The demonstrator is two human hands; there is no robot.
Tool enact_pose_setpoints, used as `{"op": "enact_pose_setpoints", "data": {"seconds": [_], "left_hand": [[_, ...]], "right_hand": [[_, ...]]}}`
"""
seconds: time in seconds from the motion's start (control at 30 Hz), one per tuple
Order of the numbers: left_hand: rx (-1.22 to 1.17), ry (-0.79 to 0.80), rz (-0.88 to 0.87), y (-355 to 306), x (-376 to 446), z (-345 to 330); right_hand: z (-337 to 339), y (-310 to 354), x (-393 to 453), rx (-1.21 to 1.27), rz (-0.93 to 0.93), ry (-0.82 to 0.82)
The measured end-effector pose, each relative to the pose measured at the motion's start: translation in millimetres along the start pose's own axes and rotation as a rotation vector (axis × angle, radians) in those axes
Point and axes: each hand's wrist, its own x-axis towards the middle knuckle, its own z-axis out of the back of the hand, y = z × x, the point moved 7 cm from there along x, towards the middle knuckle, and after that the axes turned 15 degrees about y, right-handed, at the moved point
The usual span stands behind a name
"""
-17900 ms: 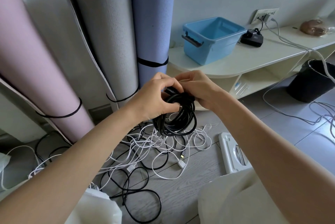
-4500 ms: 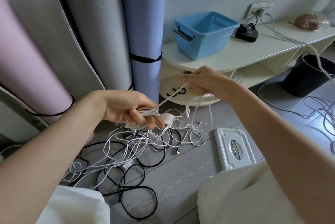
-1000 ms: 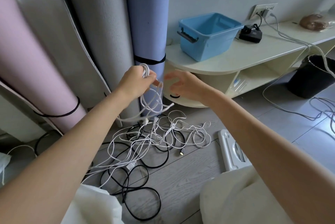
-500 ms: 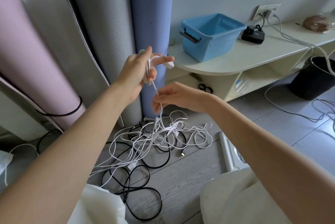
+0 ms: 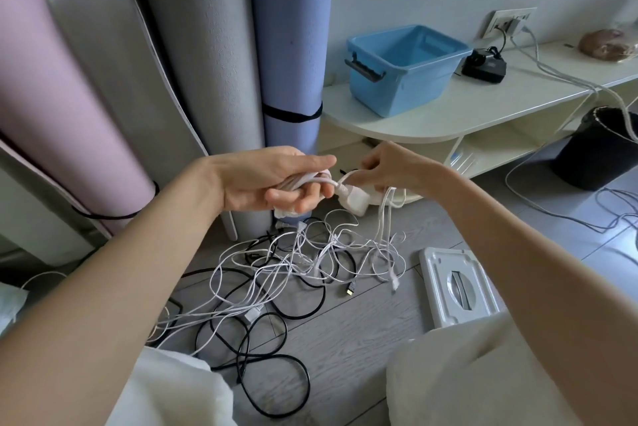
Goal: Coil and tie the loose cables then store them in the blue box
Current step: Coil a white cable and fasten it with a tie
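My left hand (image 5: 272, 180) lies palm up at the centre of the view, with several loops of a white cable (image 5: 310, 180) across its fingers. A white plug block (image 5: 355, 199) hangs at the end of that bundle. My right hand (image 5: 386, 170) pinches the same cable just right of the bundle, and loose strands drop from it toward the floor. Below lies a tangle of white cables (image 5: 310, 253) and black cables (image 5: 262, 349). The blue box (image 5: 404, 66) stands open on the white shelf unit (image 5: 448, 115), beyond both hands.
Three rolled mats, pink (image 5: 58, 108), grey (image 5: 203, 63) and blue (image 5: 293, 56), lean on the wall at left. A white flat plate (image 5: 455, 287) lies on the floor at right. A black bin (image 5: 600, 149) and more trailing cables sit far right. A black adapter (image 5: 485, 65) rests on the shelf.
My left hand has come down from in front of the blue mat and turned palm up with the looped white cable. My right hand has moved up and right to the plug end.
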Motion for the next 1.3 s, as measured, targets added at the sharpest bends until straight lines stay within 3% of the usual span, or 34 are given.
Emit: {"op": "enact_pose_setpoints", "data": {"seconds": [0.1,0.23,0.27,0.37,0.47,0.57,0.63,0.73,0.97,1.07,1.2,1.3], "left_hand": [[-0.138,0.192,-0.131,-4.9,-4.7,-9.1],[-0.467,0.571,-0.430,-27.5,-10.8,-15.7],[-0.492,0.573,-0.472,-31.0,-14.4,-12.2],[-0.280,0.310,-0.343,-19.3,-8.5,-0.6],[-0.087,0.229,0.003,5.3,8.5,-17.2],[-0.018,0.118,0.305,34.7,20.2,-15.4],[-0.031,0.025,0.397,47.0,19.0,-6.1],[-0.076,-0.096,0.436,54.8,16.6,2.5],[0.198,-0.215,0.389,49.1,16.6,13.7],[0.257,-0.363,0.403,47.9,14.9,26.9],[-0.126,-0.623,0.220,51.4,7.4,50.6],[-0.489,-0.558,0.048,51.6,12.0,48.7]], "right_hand": [[2.3,-0.8,4.5,-0.084,-0.007,-0.043],[-2.8,-3.9,8.3,-0.122,-0.014,-0.038],[-4.1,-3.7,7.9,-0.132,-0.024,-0.033],[0.9,-1.8,4.6,-0.163,-0.085,-0.124],[15.2,3.9,-0.9,-0.185,-0.148,-0.313],[18.6,11.9,-0.8,-0.245,-0.144,-0.364],[15.8,16.9,0.4,-0.287,-0.141,-0.353],[13.4,28.7,-0.1,-0.331,-0.089,-0.333],[26.2,32.5,-10.0,-0.213,-0.025,-0.356],[30.6,28.6,-11.6,-0.207,-0.038,-0.352],[28.3,24.2,-11.5,-0.022,-0.038,-0.281],[8.2,33.2,-11.3,0.228,0.064,-0.119]]}}
